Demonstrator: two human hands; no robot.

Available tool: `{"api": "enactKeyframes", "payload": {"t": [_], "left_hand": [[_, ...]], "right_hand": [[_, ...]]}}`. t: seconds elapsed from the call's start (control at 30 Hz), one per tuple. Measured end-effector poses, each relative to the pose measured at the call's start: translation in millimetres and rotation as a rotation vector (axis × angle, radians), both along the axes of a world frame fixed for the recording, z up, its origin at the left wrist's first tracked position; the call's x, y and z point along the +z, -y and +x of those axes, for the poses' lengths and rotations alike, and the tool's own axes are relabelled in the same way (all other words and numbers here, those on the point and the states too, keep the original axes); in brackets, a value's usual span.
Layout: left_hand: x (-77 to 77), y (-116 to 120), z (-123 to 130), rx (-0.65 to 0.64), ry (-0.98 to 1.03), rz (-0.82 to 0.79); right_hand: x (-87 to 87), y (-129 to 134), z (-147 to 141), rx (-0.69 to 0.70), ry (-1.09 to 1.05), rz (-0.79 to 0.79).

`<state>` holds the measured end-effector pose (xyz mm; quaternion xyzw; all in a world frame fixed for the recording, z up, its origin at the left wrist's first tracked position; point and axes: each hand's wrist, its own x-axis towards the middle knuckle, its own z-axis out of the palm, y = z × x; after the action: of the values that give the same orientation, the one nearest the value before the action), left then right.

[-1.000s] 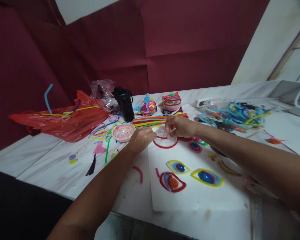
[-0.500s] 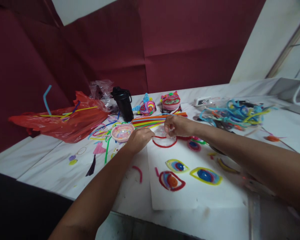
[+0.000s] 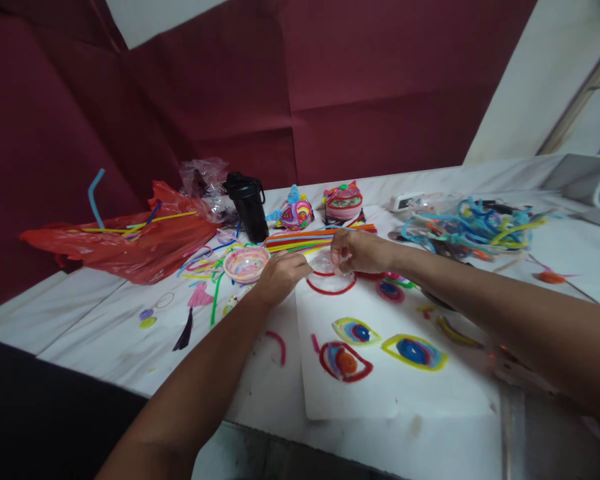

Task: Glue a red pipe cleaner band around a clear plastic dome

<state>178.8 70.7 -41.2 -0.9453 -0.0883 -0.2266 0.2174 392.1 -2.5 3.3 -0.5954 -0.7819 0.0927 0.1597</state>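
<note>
A red pipe cleaner (image 3: 331, 292), bent into a shallow bowl-like curve, lies over the top of a white sheet (image 3: 350, 403). The fingers of my left hand (image 3: 284, 275) are closed at its left end. My right hand (image 3: 356, 252) is pinched on its upper strand near the right end, fingertips partly hidden. Behind the curve is a clear, see-through piece (image 3: 322, 257). Nearer me on the sheet lie three pipe-cleaner eyes: a small yellow-rimmed eye (image 3: 356, 331), a larger yellow-rimmed eye (image 3: 415, 352) and a red-rimmed eye (image 3: 346, 362).
Left of my hands sit a pink bowl (image 3: 247, 265), a black bottle (image 3: 247, 208) and a red plastic bag (image 3: 125, 250). A pipe-cleaner bundle (image 3: 295, 241) and two decorated pieces (image 3: 343, 202) stand behind. Tangled blue pipe cleaners (image 3: 473, 227) lie right.
The view has shifted very slightly. Both hands stay at the red pipe cleaner in nearly the same pose, and the things on the table have not moved.
</note>
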Motion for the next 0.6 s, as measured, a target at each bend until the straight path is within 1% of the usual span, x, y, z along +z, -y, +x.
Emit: {"api": "enactKeyframes", "payload": {"t": [0.13,0.27,0.47,0.6], "left_hand": [[-2.1,-0.9,-0.7,0.041,0.008,-0.037],[-5.1,-2.1,-1.2,0.063,0.018,-0.125],[-12.1,-5.4,0.3,0.030,0.127,-0.357],[-12.7,-3.5,2.3,0.030,0.224,-0.509]], "right_hand": [[-0.2,0.8,0.6,0.007,-0.007,-0.001],[-1.8,0.4,1.3,-0.007,-0.023,-0.012],[-3.1,-0.9,2.0,-0.012,-0.036,-0.021],[-2.5,-0.9,1.9,-0.012,-0.036,-0.019]]}}
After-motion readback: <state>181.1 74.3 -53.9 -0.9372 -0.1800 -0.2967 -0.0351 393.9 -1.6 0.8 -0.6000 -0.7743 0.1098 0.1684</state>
